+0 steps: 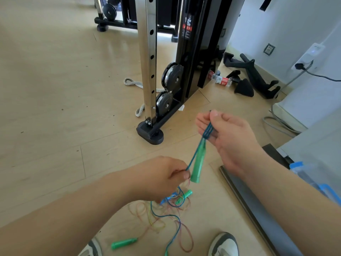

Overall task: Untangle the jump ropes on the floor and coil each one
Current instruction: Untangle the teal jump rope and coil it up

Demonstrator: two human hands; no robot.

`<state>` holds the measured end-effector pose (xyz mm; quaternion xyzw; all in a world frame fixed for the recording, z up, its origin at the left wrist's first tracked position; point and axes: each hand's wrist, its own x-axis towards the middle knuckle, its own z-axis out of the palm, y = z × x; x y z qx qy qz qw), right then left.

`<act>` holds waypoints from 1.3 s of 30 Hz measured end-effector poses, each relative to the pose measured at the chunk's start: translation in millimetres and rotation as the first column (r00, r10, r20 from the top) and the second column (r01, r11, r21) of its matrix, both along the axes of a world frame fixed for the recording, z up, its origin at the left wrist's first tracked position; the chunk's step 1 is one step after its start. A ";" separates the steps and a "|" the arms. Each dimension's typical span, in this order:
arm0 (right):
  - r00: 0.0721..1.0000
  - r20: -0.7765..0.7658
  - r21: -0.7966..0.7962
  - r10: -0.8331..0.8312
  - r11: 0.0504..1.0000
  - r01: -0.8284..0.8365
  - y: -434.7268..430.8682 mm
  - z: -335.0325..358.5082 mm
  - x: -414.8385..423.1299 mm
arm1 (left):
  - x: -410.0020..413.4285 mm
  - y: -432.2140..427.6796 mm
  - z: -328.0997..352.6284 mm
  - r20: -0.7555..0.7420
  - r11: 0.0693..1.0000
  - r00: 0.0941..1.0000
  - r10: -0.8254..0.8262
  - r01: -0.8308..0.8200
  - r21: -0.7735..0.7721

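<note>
The right hand (224, 134) is held palm up, right of centre, with its thumb pressing several loops of blue-green rope (207, 132) against the fingers. From those loops a green handle (198, 163) hangs in the air. Its long axis is nearly upright, with the top by the right hand and the free end pointing down and slightly left. Just left of that free end, the left hand (166, 176) pinches a single strand of the same rope between thumb and fingers, and the strand runs up and right to the loops.

Below the hands a loose tangle of ropes (166, 213) lies on the wooden floor (55, 108). A second green handle (123, 243) lies at its near left, pointing left and right. A third green handle (184, 195) lies at its far right. A cable machine (166, 71) stands farther off.
</note>
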<state>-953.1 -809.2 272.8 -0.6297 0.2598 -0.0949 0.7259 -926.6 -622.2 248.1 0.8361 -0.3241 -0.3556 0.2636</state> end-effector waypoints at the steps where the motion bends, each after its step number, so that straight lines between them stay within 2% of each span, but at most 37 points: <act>1: 0.998 -0.057 -0.247 -0.003 0.969 -0.011 -2.8 -2.5 -2.0 | -2.7 -1.2 2.5 0.003 0.999 1.000 0.006 -0.005 -0.051; 2: 0.994 -0.104 -0.424 0.020 0.903 -0.063 -3.6 -5.2 -4.2 | -4.2 -2.6 6.2 0.025 0.994 1.000 0.013 -0.010 -0.110; 3: 0.988 -0.142 -0.524 0.064 0.842 -0.130 -3.8 -8.9 -6.1 | -5.0 -3.8 11.1 0.053 0.985 0.998 0.024 -0.015 -0.173; 6: 0.964 -0.199 -0.615 0.174 0.744 -0.261 -3.2 -19.6 -8.9 | -2.1 -4.0 25.1 0.039 0.895 0.987 0.157 -0.126 -0.428; 8: 0.949 -0.221 -0.546 0.224 0.778 -0.311 -2.1 -22.7 -9.9 | 5.8 -1.0 31.6 0.019 0.782 0.949 0.314 -0.247 -0.573; 11: 0.922 -0.178 -0.231 0.345 0.896 -0.379 2.5 -19.9 -13.1 | 22.2 5.2 31.5 -0.011 0.634 0.859 0.513 -0.388 -0.669; 13: 0.876 -0.159 -0.109 0.456 0.873 -0.474 4.8 -14.0 -16.2 | 29.5 8.7 27.6 -0.034 0.598 0.818 0.574 -0.446 -0.666; 16: 0.817 -0.128 0.051 0.562 0.826 -0.561 12.3 -8.2 -19.0 | 35.8 11.7 19.1 -0.035 0.626 0.794 0.607 -0.506 -0.593; 18: 0.834 -0.076 0.166 0.546 0.832 -0.529 18.1 -1.0 -19.3 | 38.6 13.0 9.8 -0.028 0.707 0.810 0.585 -0.526 -0.472; 21: 0.907 0.020 0.315 0.421 0.858 -0.405 21.9 6.9 -16.3 | 30.1 11.1 -3.3 0.085 0.908 0.921 0.379 -0.353 -0.224; 23: 0.952 0.034 0.377 0.303 0.879 -0.293 20.2 5.7 -13.5 | 16.3 5.4 -5.5 0.076 0.967 0.970 0.231 -0.220 -0.128; 24: 0.971 0.027 0.369 0.238 0.900 -0.231 18.9 4.1 -11.9 | 9.0 2.1 -4.5 0.078 0.982 0.983 0.166 -0.158 -0.098; 26: 0.991 -0.001 0.263 0.135 0.956 -0.130 15.2 -0.7 -9.3 | -3.0 -3.2 1.6 0.177 0.999 0.984 0.025 -0.020 -0.026; 27: 0.994 -0.031 0.152 0.105 0.983 -0.099 13.1 -4.0 -8.5 | -7.2 -4.7 5.0 0.218 1.000 0.976 -0.023 0.025 -0.008; 28: 0.993 -0.078 -0.024 0.090 0.995 -0.092 11.1 -6.7 -8.8 | -11.0 -5.5 9.7 0.230 0.998 0.972 -0.044 0.051 -0.022; 30: 0.983 -0.152 -0.401 0.107 0.902 -0.160 8.4 -10.5 -10.6 | -14.5 -6.4 20.1 0.208 0.990 0.977 -0.047 0.073 -0.117; 32: 0.972 -0.171 -0.560 0.163 0.795 -0.232 4.2 -16.1 -13.0 | -13.6 -6.5 32.8 0.102 0.956 0.994 0.039 -0.007 -0.293; 34: 0.964 -0.146 -0.534 0.223 0.803 -0.266 2.3 -17.5 -16.1 | -7.0 -3.6 41.2 -0.034 0.868 0.982 0.185 -0.180 -0.464; 35: 0.960 -0.126 -0.474 0.248 0.835 -0.278 1.7 -16.9 -17.1 | -2.2 -0.7 43.4 -0.049 0.823 0.965 0.256 -0.244 -0.512; 37: 0.942 -0.091 -0.321 0.322 0.886 -0.334 2.7 -13.0 -18.9 | 7.7 5.5 42.7 0.023 0.771 0.931 0.363 -0.287 -0.569; 39: 0.897 -0.080 -0.222 0.435 0.870 -0.441 8.9 -6.9 -22.0 | 16.1 9.7 39.2 0.084 0.745 0.895 0.439 -0.310 -0.591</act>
